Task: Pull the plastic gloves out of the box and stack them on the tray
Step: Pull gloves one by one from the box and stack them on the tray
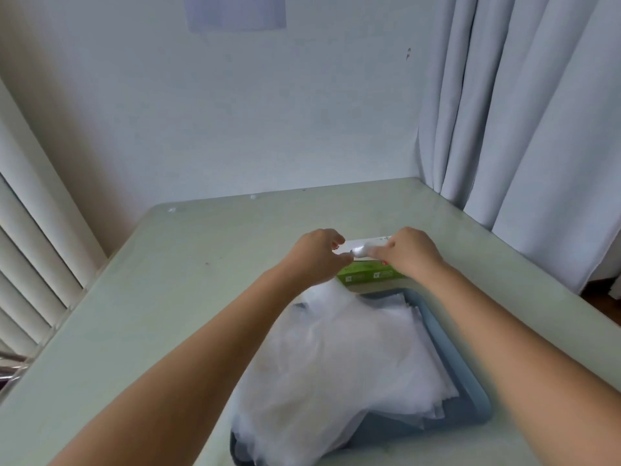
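Note:
A green and white glove box (369,274) lies on the table just beyond a blue-grey tray (470,391). A loose pile of clear plastic gloves (339,364) covers most of the tray and spills over its left side. My right hand (410,252) is over the box top and pinches a bunched bit of plastic glove (361,251) that sticks out of the opening. My left hand (317,255) rests with curled fingers at the box's left end; whether it grips the box I cannot tell. The hands hide most of the box top.
The pale green table (161,297) meets a wall at the back. Grey curtains (521,129) hang at the right, close to the table's far right corner. A slatted white panel (30,264) stands along the left edge.

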`<action>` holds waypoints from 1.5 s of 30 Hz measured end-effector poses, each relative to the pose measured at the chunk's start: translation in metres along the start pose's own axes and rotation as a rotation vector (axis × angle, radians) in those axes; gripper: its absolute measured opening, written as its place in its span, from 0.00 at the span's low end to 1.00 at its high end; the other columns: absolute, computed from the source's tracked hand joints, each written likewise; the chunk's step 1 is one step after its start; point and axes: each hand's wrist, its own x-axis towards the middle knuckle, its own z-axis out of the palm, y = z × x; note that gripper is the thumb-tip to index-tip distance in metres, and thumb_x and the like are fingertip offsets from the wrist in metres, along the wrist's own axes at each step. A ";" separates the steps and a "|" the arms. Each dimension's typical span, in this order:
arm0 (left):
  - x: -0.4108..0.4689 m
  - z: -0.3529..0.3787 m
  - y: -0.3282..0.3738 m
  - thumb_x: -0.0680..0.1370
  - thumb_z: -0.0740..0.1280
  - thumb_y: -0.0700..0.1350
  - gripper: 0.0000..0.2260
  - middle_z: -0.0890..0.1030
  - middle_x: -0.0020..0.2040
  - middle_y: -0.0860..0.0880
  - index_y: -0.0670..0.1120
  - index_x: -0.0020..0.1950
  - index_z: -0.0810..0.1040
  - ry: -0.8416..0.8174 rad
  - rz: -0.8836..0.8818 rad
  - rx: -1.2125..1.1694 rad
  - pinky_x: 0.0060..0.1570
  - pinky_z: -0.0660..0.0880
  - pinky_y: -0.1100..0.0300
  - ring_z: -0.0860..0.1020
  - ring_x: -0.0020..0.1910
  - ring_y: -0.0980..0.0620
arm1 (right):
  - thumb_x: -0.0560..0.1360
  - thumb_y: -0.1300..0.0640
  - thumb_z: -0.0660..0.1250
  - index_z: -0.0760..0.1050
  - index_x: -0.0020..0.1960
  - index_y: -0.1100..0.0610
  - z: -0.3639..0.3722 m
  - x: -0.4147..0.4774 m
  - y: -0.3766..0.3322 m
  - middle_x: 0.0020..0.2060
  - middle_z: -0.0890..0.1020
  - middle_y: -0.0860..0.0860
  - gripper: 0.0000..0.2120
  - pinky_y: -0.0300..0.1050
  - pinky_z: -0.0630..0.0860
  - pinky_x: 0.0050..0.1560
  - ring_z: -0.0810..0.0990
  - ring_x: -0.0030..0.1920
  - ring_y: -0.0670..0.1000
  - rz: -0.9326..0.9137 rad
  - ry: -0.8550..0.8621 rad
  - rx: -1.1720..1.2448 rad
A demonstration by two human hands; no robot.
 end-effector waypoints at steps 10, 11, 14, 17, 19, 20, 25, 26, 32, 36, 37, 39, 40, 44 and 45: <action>0.044 0.037 -0.010 0.83 0.54 0.46 0.22 0.56 0.77 0.43 0.40 0.76 0.57 -0.277 -0.044 0.109 0.69 0.54 0.56 0.54 0.76 0.46 | 0.68 0.43 0.75 0.69 0.40 0.57 0.026 0.023 -0.021 0.42 0.77 0.50 0.21 0.41 0.68 0.37 0.76 0.43 0.54 0.207 0.057 -0.194; 0.045 0.038 -0.011 0.83 0.54 0.46 0.22 0.55 0.77 0.44 0.40 0.76 0.57 -0.273 -0.035 0.116 0.69 0.55 0.56 0.54 0.76 0.47 | 0.70 0.49 0.74 0.67 0.37 0.57 0.032 0.028 -0.018 0.44 0.80 0.51 0.18 0.41 0.67 0.35 0.74 0.40 0.54 0.222 0.108 -0.191; 0.045 0.038 -0.014 0.84 0.53 0.47 0.25 0.50 0.79 0.46 0.41 0.78 0.51 -0.286 -0.020 0.132 0.71 0.51 0.55 0.50 0.77 0.47 | 0.74 0.62 0.66 0.69 0.39 0.58 0.040 0.034 -0.014 0.45 0.81 0.54 0.08 0.42 0.68 0.35 0.75 0.40 0.55 0.237 0.193 -0.167; 0.044 0.040 -0.016 0.84 0.51 0.48 0.26 0.45 0.79 0.47 0.42 0.78 0.46 -0.307 -0.022 0.143 0.72 0.47 0.54 0.45 0.78 0.48 | 0.73 0.62 0.67 0.70 0.40 0.58 0.041 0.035 -0.012 0.42 0.79 0.55 0.07 0.43 0.69 0.36 0.76 0.41 0.56 0.225 0.173 -0.122; 0.044 0.041 -0.017 0.84 0.51 0.49 0.26 0.44 0.79 0.47 0.42 0.78 0.45 -0.319 -0.027 0.149 0.73 0.47 0.54 0.44 0.78 0.48 | 0.73 0.61 0.68 0.68 0.37 0.58 0.039 0.034 -0.011 0.39 0.75 0.54 0.10 0.43 0.69 0.36 0.73 0.39 0.55 0.215 0.149 -0.098; 0.044 0.040 -0.017 0.84 0.51 0.49 0.26 0.44 0.79 0.47 0.42 0.79 0.45 -0.323 -0.027 0.152 0.73 0.47 0.54 0.44 0.78 0.48 | 0.73 0.61 0.68 0.67 0.37 0.58 0.037 0.033 -0.010 0.38 0.75 0.54 0.10 0.43 0.69 0.37 0.73 0.39 0.55 0.211 0.138 -0.089; 0.044 0.040 -0.017 0.84 0.51 0.49 0.26 0.43 0.79 0.47 0.43 0.79 0.44 -0.342 -0.029 0.156 0.73 0.46 0.52 0.43 0.78 0.48 | 0.74 0.63 0.65 0.70 0.38 0.60 0.026 0.027 -0.008 0.36 0.74 0.54 0.07 0.41 0.67 0.34 0.73 0.37 0.55 0.173 0.145 -0.039; 0.044 0.039 -0.017 0.84 0.51 0.49 0.27 0.42 0.79 0.47 0.43 0.79 0.44 -0.345 -0.030 0.158 0.73 0.46 0.52 0.42 0.78 0.48 | 0.74 0.64 0.64 0.69 0.35 0.60 0.025 0.024 -0.007 0.33 0.73 0.53 0.10 0.40 0.65 0.31 0.71 0.33 0.54 0.158 0.152 -0.038; 0.046 0.038 -0.018 0.84 0.50 0.50 0.27 0.42 0.79 0.47 0.43 0.79 0.43 -0.362 -0.034 0.167 0.74 0.45 0.51 0.42 0.77 0.47 | 0.74 0.63 0.61 0.76 0.34 0.66 0.019 0.015 0.007 0.38 0.83 0.56 0.12 0.46 0.76 0.38 0.80 0.40 0.59 -0.001 0.202 0.036; 0.045 0.038 -0.016 0.84 0.50 0.50 0.27 0.42 0.79 0.47 0.43 0.79 0.43 -0.365 -0.044 0.168 0.74 0.44 0.51 0.42 0.77 0.47 | 0.70 0.48 0.72 0.62 0.25 0.56 0.015 0.010 0.008 0.20 0.65 0.48 0.25 0.44 0.58 0.27 0.65 0.26 0.53 -0.007 0.126 0.100; 0.045 0.038 -0.017 0.84 0.50 0.50 0.27 0.42 0.79 0.47 0.43 0.79 0.43 -0.364 -0.045 0.166 0.74 0.44 0.51 0.42 0.77 0.47 | 0.68 0.44 0.74 0.61 0.25 0.56 0.016 0.009 0.005 0.21 0.63 0.48 0.27 0.44 0.56 0.26 0.63 0.25 0.51 0.008 0.106 0.098; 0.045 0.038 -0.017 0.84 0.51 0.50 0.27 0.42 0.79 0.47 0.44 0.79 0.43 -0.362 -0.044 0.162 0.74 0.44 0.51 0.41 0.77 0.48 | 0.65 0.43 0.76 0.61 0.24 0.56 0.022 0.012 0.002 0.22 0.65 0.49 0.29 0.44 0.56 0.26 0.62 0.25 0.50 0.047 0.106 0.133; 0.045 0.038 -0.017 0.84 0.51 0.50 0.27 0.42 0.79 0.47 0.44 0.79 0.43 -0.362 -0.042 0.157 0.73 0.44 0.51 0.41 0.77 0.48 | 0.66 0.45 0.76 0.62 0.25 0.57 0.025 0.015 0.002 0.23 0.67 0.51 0.27 0.44 0.56 0.26 0.63 0.26 0.51 0.057 0.135 0.156; 0.047 0.037 -0.021 0.84 0.51 0.50 0.27 0.42 0.79 0.48 0.44 0.79 0.43 -0.370 -0.036 0.142 0.73 0.44 0.52 0.41 0.77 0.48 | 0.73 0.58 0.69 0.77 0.31 0.63 0.030 0.021 0.003 0.27 0.76 0.55 0.14 0.41 0.61 0.26 0.71 0.30 0.54 0.085 0.188 0.188; 0.047 0.037 -0.021 0.84 0.51 0.50 0.27 0.42 0.79 0.48 0.44 0.79 0.43 -0.371 -0.036 0.138 0.74 0.44 0.52 0.41 0.77 0.48 | 0.74 0.57 0.68 0.80 0.36 0.66 0.030 0.022 0.004 0.29 0.79 0.57 0.13 0.41 0.63 0.28 0.74 0.31 0.55 0.088 0.181 0.196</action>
